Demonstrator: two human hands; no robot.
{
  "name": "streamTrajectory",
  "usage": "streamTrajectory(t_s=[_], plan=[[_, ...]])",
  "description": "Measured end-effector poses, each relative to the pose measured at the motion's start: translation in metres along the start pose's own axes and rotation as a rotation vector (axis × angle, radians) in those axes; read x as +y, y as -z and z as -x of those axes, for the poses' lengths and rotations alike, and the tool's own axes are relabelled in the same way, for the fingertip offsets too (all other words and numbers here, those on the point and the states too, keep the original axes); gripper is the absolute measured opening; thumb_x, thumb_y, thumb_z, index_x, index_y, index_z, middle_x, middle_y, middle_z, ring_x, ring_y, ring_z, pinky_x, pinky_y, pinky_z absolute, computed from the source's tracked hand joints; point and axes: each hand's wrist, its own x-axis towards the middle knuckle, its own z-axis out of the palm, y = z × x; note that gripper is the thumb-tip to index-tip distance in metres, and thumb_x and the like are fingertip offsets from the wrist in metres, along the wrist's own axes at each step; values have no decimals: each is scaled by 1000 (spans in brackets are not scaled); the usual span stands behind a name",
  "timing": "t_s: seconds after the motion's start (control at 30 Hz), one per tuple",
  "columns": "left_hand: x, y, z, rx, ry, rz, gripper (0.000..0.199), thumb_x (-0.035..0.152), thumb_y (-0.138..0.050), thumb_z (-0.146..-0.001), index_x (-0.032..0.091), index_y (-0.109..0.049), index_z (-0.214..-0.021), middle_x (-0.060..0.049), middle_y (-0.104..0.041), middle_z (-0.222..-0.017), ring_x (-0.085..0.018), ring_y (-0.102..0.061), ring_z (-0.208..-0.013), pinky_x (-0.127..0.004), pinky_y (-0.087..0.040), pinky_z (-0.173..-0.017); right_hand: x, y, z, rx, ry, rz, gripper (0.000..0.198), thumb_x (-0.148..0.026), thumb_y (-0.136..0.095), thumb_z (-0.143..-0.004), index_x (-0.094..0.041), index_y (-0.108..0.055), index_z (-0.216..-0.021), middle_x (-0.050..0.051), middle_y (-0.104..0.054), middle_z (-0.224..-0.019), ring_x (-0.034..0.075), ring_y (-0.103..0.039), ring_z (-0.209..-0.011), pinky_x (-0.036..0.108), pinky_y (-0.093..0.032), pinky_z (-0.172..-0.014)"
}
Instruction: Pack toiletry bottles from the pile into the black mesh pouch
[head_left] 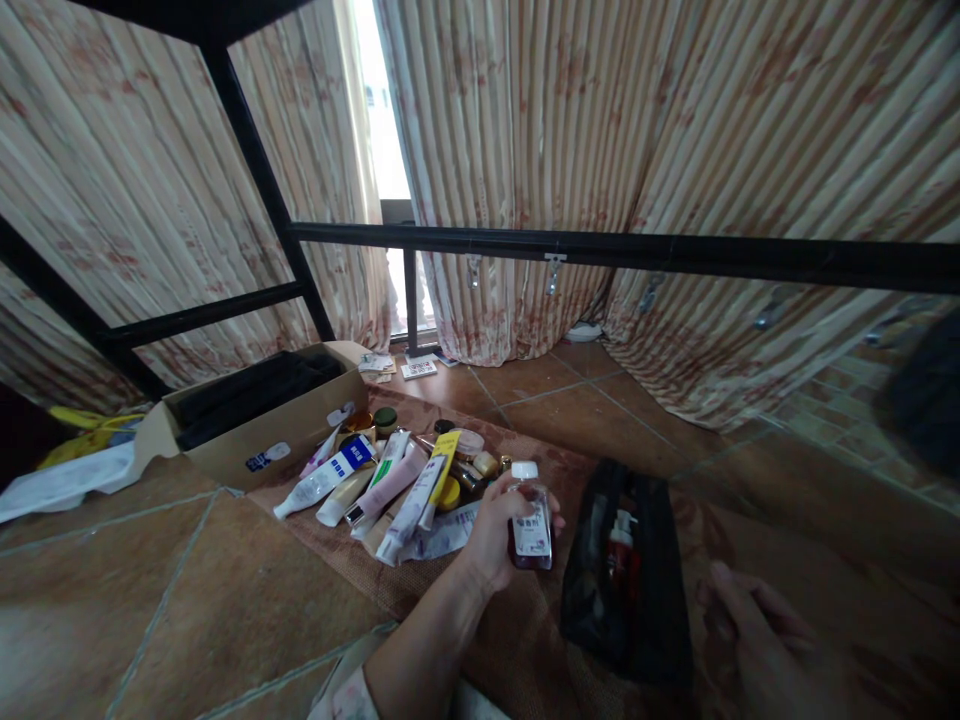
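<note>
My left hand [495, 525] is closed around a small clear bottle [532, 530] with a white cap, a printed label and dark reddish liquid inside. The bottle stands upright in the grip, above a brown mat [480, 610]. Right of it lies a black mesh pouch [585, 590], unzipped, with a red pump bottle [621, 550] inside. Beside the pouch, dim and slightly blurred, is my right hand [765, 630]; its fingers are loosely bent and apart, with nothing visible in them. Left of the held bottle, several cosmetic tubes [390, 485] and small jars [385, 418] lie piled together.
Behind the pile is an open cardboard box [232, 450] holding dark fabric [259, 395]. A black metal frame bar [525, 242] crosses ahead, with curtains [525, 150] beyond. Papers [418, 369] lie on the tiled floor [97, 590]. Yellow plastic [82, 435] sits at the far left.
</note>
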Motion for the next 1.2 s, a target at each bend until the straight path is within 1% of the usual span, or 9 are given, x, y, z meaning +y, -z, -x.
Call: streamTrajectory(t_s=[0.13, 0.27, 0.5, 0.63, 0.7, 0.87, 1.0, 1.1, 1.2], plan=[[0, 1, 0, -18, 31, 17, 28, 15, -60, -54, 15, -55, -82, -3, -65, -69, -17, -64, -59, -27, -51, -57, 3, 0, 0, 3, -65, 0, 37, -53, -74, -67, -20, -57, -68, -5, -49, -51, 10, -44, -44, 22, -33, -39], [-2, -1, -1, 18, 14, -53, 34, 23, -77, -59, 16, -54, -83, 0, -64, -68, -15, -62, -56, -26, -51, -54, 1, -1, 0, -13, -90, -9, 39, -54, -74, -64, -20, -56, -68, -4, -53, -55, 11, -47, -46, 22, -32, -40], [0, -3, 1, 4, 6, -97, 43, 28, -86, -53, 16, -55, -80, 1, -63, -69, -14, -62, -57, -25, -49, -54, 0, -1, 0, 9, -79, 12, 38, -55, -74, -66, -20, -58, -69, -6, -47, -50, 10, -44, -44, 23, -34, -41], [0, -4, 0, 4, -12, -120, 45, 26, -86, -51, 17, -54, -81, 2, -63, -69, -14, -63, -58, -22, -46, -53, 2, -1, 0, 7, -86, -23, 37, -53, -73, -68, -20, -55, -66, -7, -43, -48, 9, -39, -42, 22, -30, -39], [0, -3, 0, 4, -12, -129, 46, 24, -86, -50, 18, -54, -83, 2, -63, -70, -15, -64, -60, -22, -45, -53, 2, -2, 0, 0, -111, -52, 37, -53, -74, -67, -20, -56, -67, -7, -43, -49, 8, -37, -41, 22, -27, -37], [1, -2, -1, -22, -5, -113, 47, 19, -84, -49, 18, -55, -87, 1, -65, -71, -17, -66, -63, -24, -46, -56, 0, -3, 1, -3, -182, -96, 37, -50, -78, -60, -20, -58, -69, -5, -52, -54, 9, -43, -44, 21, -31, -38], [1, -1, 0, -43, 13, -68, 44, 10, -72, -50, 18, -56, -90, -1, -68, -74, -19, -67, -66, -26, -48, -60, 0, -2, 1, 2, -157, -62, 36, -50, -77, -63, -20, -58, -68, -5, -51, -53, 8, -42, -43, 21, -29, -38], [1, 0, 0, -48, 30, -27, 39, 8, -62, -49, 17, -56, -86, -3, -69, -76, -19, -67, -67, -26, -49, -60, -2, -2, 2, 31, -149, -25, 36, -50, -76, -63, -20, -58, -69, -6, -49, -51, 9, -40, -41, 22, -28, -37], [1, 0, 0, -44, 31, -41, 34, 11, -63, -51, 16, -56, -84, -3, -68, -74, -17, -66, -63, -25, -49, -58, -5, -3, 4, 14, -119, -13, 35, -51, -75, -64, -21, -57, -68, -5, -50, -52, 10, -43, -44, 23, -31, -39]])
